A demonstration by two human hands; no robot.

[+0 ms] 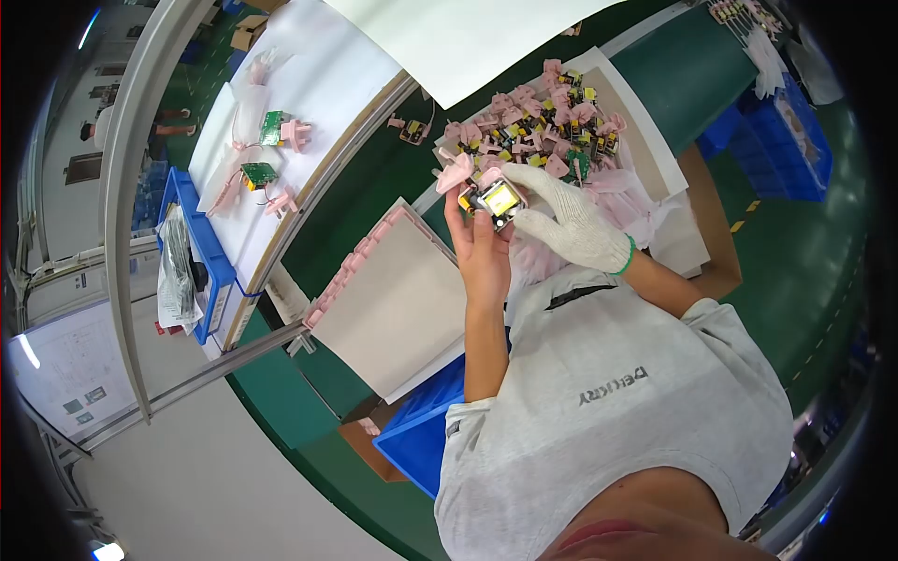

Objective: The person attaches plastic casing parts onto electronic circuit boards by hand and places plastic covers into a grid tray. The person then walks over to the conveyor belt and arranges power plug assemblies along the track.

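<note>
- Here's the module [499, 198], yellow block facing up, held between both hands just in front of the near edge of the pile!
- The left hand [484, 251], bare, is clamped on it from the near left, fingers wrapped about its edge.
- The right hand [566, 220], in a white glove, grips from the right, thumb and fingers bracketing that side.
- A pink shell [456, 173] sits right at the left fingertips, on the module's far left.
- Just beyond, the pile [538, 126]: pink plugs, black parts, yellow blocks, all heaped on a pale tray [645, 122].
- Pink wrap [622, 196] bunches up on the pile's near right.
- One stray unit [412, 131] lies apart, left of the pile.
- Nearer, left of the bare hand, a beige board [398, 304] with a row of pink pieces [354, 266] along its left edge.
- A blue bin [426, 425] below that, closest to the shirt.
- Far left, a white bench [346, 103] carries two green circuits [259, 175], pink plugs [297, 136] beside them.
- Far right, blue crates [790, 140] on the green floor.
</note>
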